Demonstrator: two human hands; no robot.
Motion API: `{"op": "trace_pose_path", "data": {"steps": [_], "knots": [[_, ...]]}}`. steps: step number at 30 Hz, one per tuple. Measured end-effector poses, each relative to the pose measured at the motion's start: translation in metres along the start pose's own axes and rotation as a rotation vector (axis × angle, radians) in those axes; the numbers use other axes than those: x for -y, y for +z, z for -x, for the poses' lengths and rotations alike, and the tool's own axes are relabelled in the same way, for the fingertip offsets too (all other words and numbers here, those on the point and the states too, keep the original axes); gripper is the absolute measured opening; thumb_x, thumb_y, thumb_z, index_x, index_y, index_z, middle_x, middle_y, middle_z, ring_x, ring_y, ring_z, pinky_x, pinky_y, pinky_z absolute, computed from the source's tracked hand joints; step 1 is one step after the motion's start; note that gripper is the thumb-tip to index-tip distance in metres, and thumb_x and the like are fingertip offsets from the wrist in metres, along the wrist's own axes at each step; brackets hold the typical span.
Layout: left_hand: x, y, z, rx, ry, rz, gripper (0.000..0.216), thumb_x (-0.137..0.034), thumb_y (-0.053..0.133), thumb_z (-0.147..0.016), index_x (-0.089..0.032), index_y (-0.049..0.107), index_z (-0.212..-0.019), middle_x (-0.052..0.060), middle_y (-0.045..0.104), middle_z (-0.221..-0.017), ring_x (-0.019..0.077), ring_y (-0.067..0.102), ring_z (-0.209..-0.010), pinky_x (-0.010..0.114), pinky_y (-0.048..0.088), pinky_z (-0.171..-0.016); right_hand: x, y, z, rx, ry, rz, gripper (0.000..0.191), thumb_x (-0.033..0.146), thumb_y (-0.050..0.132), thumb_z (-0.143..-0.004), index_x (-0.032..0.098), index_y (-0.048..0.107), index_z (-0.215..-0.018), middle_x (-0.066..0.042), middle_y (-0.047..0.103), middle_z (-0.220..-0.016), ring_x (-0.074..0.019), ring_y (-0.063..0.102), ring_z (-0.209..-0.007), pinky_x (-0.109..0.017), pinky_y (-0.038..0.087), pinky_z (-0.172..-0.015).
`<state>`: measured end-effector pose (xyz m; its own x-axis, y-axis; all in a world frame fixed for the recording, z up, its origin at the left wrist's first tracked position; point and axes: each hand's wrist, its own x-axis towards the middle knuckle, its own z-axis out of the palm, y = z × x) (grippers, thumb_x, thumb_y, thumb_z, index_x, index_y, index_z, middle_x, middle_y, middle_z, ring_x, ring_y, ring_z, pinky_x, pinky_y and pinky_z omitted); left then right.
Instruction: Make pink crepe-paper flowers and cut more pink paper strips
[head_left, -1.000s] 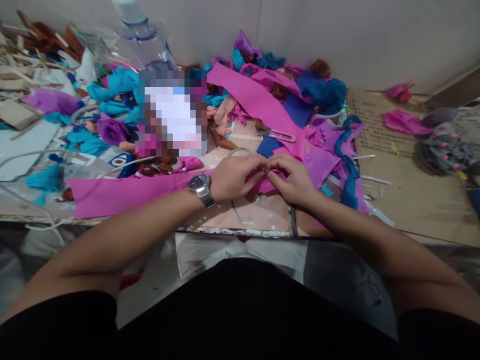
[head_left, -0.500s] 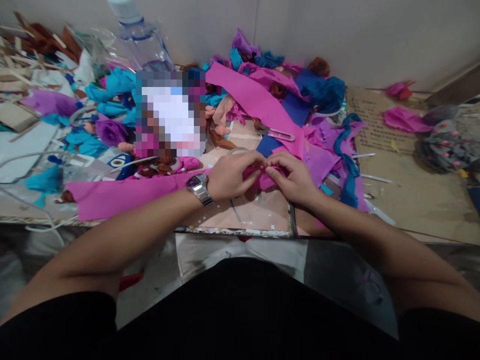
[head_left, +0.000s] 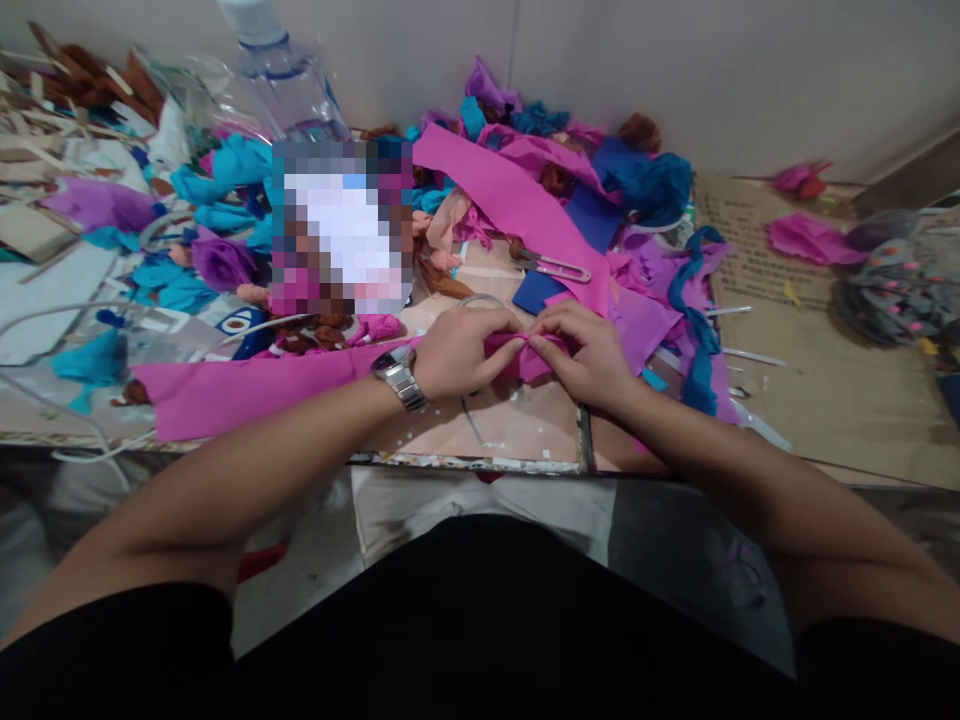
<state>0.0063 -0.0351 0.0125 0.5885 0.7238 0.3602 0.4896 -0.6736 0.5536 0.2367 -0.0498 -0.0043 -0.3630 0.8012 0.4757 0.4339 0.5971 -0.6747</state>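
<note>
Our left hand [head_left: 466, 352] and right hand [head_left: 583, 355] pinching, apparently, pink paper [head_left: 534, 367], we should press evenly, slack toward six o'clock.

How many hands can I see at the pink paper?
2: the left hand and right hand, side by side, fingertips pinching the pink paper. No others show.

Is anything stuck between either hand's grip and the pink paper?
Nothing visible is: the left hand and right hand both pinch the pink paper directly. The metal tool lies beyond them, not between.
</note>
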Motion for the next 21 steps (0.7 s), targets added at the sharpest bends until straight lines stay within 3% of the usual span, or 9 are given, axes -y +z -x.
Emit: {"op": "trace_pose_path", "data": {"steps": [12,21], "knots": [[0.0016,0.0053,0.0004,-0.007,0.126,-0.173,0.021,-0.032,0.057,-0.101,-0.021,0.075,-0.105,0.006,0.078,-0.095,0.0226,0.07,-0.088,0.036,0.047,-0.081,0.0033,0.0031,-0.0022,0.1,0.044,-0.096,0.021,0.036,0.056,-0.106,0.023,0.062,-0.091,-0.007,0.069,-0.096,-0.021,0.066,-0.092,-0.038,0.053,-0.086],[0.001,-0.0021,-0.001,-0.001,0.005,-0.095,0.025,-0.037,0.06,-0.101,-0.022,0.079,-0.102,0.003,0.08,-0.091,0.0197,0.071,-0.081,0.033,0.045,-0.076,0.0035,0.002,-0.0018,0.059,0.086,-0.097,0.019,0.039,0.064,-0.103,0.023,0.067,-0.093,-0.005,0.072,-0.094,-0.0215,0.067,-0.089,-0.038,0.054,-0.082]]}}
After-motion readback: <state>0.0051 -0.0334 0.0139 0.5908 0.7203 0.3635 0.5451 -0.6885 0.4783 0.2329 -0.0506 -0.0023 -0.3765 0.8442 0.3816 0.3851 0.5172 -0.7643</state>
